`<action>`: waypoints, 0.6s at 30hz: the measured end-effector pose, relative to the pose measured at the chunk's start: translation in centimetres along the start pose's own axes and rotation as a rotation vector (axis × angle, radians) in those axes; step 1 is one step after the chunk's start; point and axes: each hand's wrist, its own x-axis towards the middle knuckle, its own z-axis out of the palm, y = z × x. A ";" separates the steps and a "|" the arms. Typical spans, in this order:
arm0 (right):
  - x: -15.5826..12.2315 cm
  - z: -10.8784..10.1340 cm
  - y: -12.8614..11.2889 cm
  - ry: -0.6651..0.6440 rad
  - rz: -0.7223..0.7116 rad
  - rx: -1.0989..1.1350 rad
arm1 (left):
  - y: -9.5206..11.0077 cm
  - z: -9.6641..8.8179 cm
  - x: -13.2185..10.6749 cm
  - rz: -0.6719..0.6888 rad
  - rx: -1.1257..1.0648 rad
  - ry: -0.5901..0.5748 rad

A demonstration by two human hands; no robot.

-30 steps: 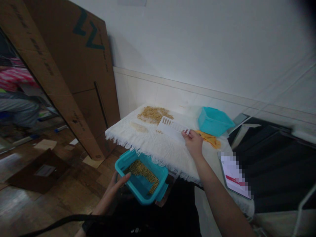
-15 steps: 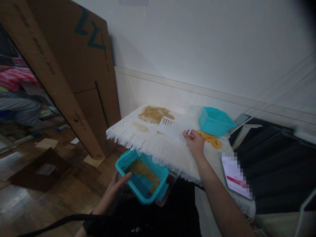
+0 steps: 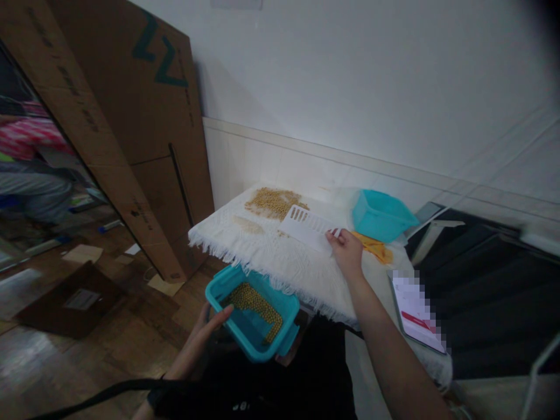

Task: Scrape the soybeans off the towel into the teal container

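My left hand [image 3: 205,332] grips the rim of a teal plastic tub [image 3: 252,318] holding tan beans, kept just below the front edge of the table. My right hand [image 3: 347,251] is closed on one end of a white slotted plastic scraper [image 3: 306,226] that lies flat on the white fringed cloth [image 3: 271,256]. The scraper's far end sits beside a pile of loose tan beans [image 3: 273,201] at the back of the cloth.
A second teal tub [image 3: 380,214] stands at the back right, with yellow cloth [image 3: 374,247] beside it. A tablet [image 3: 415,312] lies at the table's right edge. Large cardboard sheets [image 3: 131,116] lean on the wall to the left. Wooden floor below.
Almost nothing moves; the view shifts slightly right. My right hand with the scraper and my left hand with the tub keep their places.
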 end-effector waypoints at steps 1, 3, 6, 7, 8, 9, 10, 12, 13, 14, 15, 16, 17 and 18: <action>0.0 0.0 0.0 -0.011 -0.001 0.001 | 0.0 0.0 0.1 0.000 0.002 0.004; 0.1 0.0 0.0 -0.029 -0.002 0.002 | -0.1 -0.1 0.2 0.000 0.002 0.009; 0.1 0.0 0.0 -0.045 -0.009 -0.008 | -0.1 -0.1 0.2 0.003 0.003 0.007; 0.1 0.0 0.0 -0.050 -0.015 -0.014 | -0.1 -0.1 0.2 0.005 0.004 0.001; 0.1 0.0 -0.1 -0.054 -0.021 -0.019 | 0.0 -0.1 0.1 0.007 0.004 -0.006; 0.1 -0.1 -0.2 -0.058 -0.027 -0.023 | 0.0 0.0 0.0 0.008 0.004 -0.010; 0.1 -0.1 -0.3 -0.062 -0.033 -0.025 | 0.0 0.0 0.0 0.008 0.001 -0.009; 0.0 -0.2 -0.7 -0.071 -0.043 -0.017 | 0.1 0.0 -0.1 0.005 -0.008 0.002; 0.0 -0.2 -0.9 -0.077 -0.048 -0.010 | 0.1 0.0 -0.1 0.004 -0.010 0.006; -0.1 -0.3 -1.1 -0.084 -0.054 -0.003 | 0.2 0.0 -0.1 0.004 -0.010 0.010; -0.1 -0.3 -1.2 -0.092 -0.058 0.004 | 0.2 -0.1 0.0 0.003 -0.007 0.015; -0.1 -0.3 -1.4 -0.102 -0.059 0.013 | 0.2 -0.1 0.1 0.003 -0.003 0.018; -0.1 -0.3 -1.5 -0.113 -0.057 0.022 | 0.1 -0.2 0.1 0.004 0.004 0.021; -0.1 -0.3 -1.6 -0.126 -0.054 0.034 | 0.1 -0.2 0.2 0.004 0.007 0.023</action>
